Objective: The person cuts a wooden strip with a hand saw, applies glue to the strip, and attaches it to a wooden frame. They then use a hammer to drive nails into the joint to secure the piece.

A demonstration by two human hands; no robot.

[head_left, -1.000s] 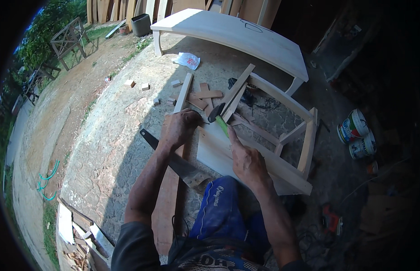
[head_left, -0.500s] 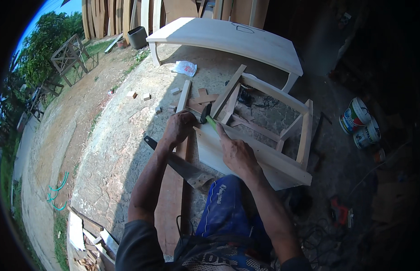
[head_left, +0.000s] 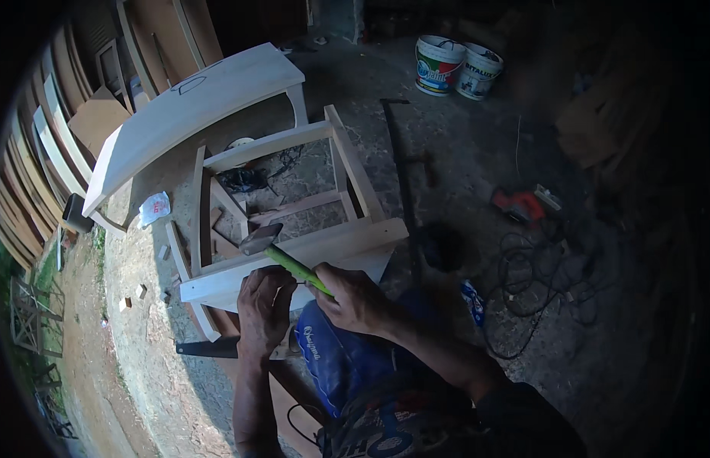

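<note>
My right hand [head_left: 353,299] is wrapped round the green handle of a hammer [head_left: 300,269], its dark head raised over the near rail of a wooden frame [head_left: 370,237]. Close beside the handle, my left hand [head_left: 265,307] has its fingers pinched together in front of that rail. A thin bit shows near its fingertips, too small to name. The frame stands on the floor before my knees, with a pale board along its near side. Below my left hand lies a handsaw [head_left: 208,349], partly hidden by my forearm.
Beyond the frame stands a long pale tabletop-like piece [head_left: 194,107] on curved legs. Two paint buckets [head_left: 439,67] are at the back right. A red power tool [head_left: 517,204] and loose cables [head_left: 534,286] lie on the right. Boards [head_left: 61,137] lean at the far left.
My view has swung to the right. The hammer head, earlier beside my left hand at the frame's left end, is now raised nearer the middle of the rail. Both hands have shifted along it.
</note>
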